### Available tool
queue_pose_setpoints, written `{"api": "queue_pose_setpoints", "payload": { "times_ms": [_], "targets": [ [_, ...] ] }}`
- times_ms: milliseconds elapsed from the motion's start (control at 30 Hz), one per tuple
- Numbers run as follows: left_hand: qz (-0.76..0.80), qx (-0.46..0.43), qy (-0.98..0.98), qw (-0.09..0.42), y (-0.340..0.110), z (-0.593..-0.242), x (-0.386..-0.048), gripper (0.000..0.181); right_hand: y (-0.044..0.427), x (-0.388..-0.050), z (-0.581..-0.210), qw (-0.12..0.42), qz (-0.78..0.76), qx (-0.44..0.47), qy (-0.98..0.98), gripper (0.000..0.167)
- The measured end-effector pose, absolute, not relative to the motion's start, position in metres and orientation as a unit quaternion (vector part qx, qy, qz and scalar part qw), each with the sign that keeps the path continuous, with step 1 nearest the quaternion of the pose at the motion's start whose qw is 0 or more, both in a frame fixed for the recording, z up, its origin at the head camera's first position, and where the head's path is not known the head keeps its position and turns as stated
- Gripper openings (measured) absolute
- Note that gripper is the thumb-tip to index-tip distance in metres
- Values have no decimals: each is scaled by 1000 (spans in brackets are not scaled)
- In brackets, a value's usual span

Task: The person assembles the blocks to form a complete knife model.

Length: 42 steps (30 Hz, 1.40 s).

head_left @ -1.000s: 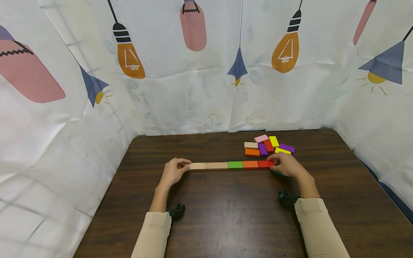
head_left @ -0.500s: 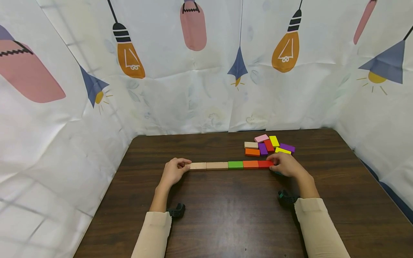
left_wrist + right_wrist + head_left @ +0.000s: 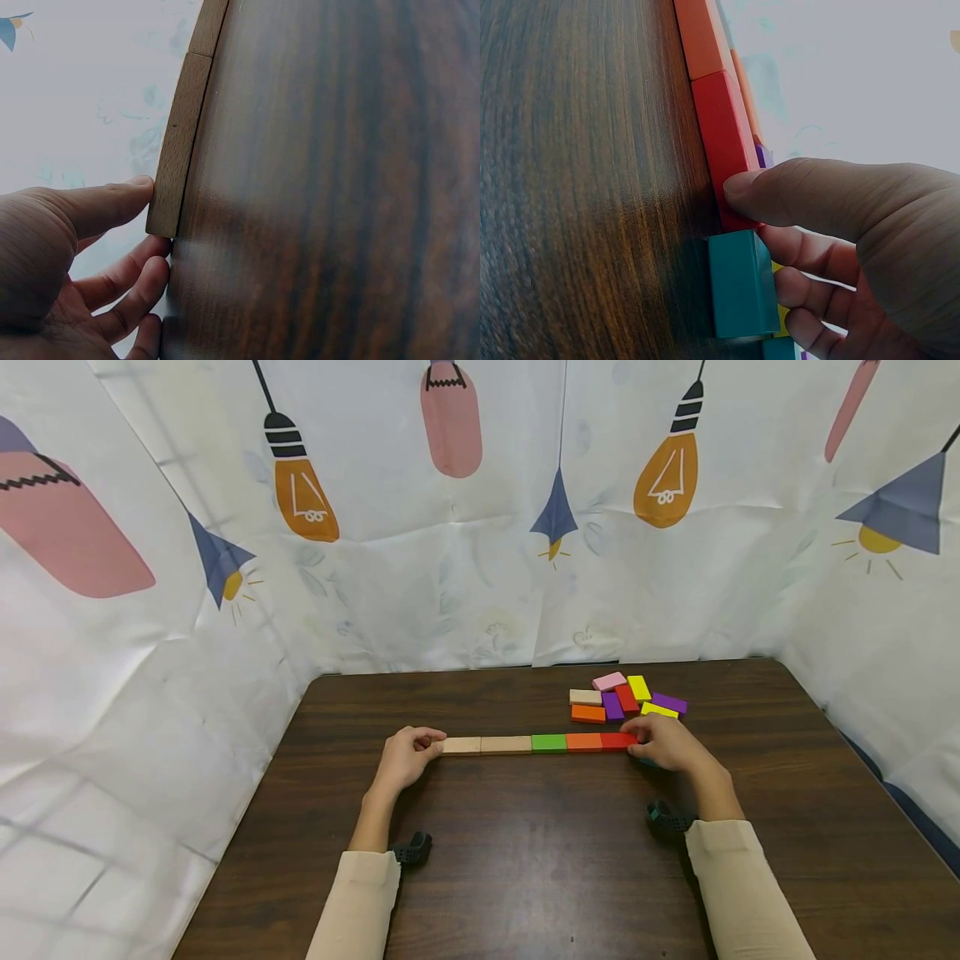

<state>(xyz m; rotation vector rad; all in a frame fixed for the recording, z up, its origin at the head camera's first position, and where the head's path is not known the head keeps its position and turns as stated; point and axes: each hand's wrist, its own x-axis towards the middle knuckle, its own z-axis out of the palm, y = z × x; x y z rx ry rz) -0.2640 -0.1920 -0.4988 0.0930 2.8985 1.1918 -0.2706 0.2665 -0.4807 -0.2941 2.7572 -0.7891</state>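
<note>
A straight row of blocks lies across the table: a plain wooden block (image 3: 461, 745) at the left end, another wooden block (image 3: 506, 744), then green (image 3: 549, 743), orange (image 3: 583, 742) and red (image 3: 615, 741). My left hand (image 3: 406, 756) holds the left end of the row, its thumb touching the wooden block (image 3: 178, 150) and its fingertips by the block's end. At the other end my right hand (image 3: 663, 743) pinches the red block (image 3: 724, 135), thumb on its near side. A teal block (image 3: 742, 285) stands just beyond the red one, mostly hidden by the hand in the head view.
Behind the row's right part lies a loose cluster of blocks, among them orange (image 3: 588, 714), pink (image 3: 609, 681), purple (image 3: 669, 702) and yellow (image 3: 639, 687). The brown table (image 3: 517, 860) ends at a white printed curtain (image 3: 450, 585).
</note>
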Motion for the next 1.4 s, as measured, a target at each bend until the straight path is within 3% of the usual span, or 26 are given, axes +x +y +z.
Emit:
{"api": "queue_pose_setpoints", "payload": {
  "times_ms": [1000,1400],
  "targets": [
    [380,32,924,-2,-192,-500,-264,18,267,-270,-479,126,-273,-107,948,34],
    [382,32,924,0,-192,-501,-264,18,302,-259,-471,1,-335,-36,942,33]
  ]
}}
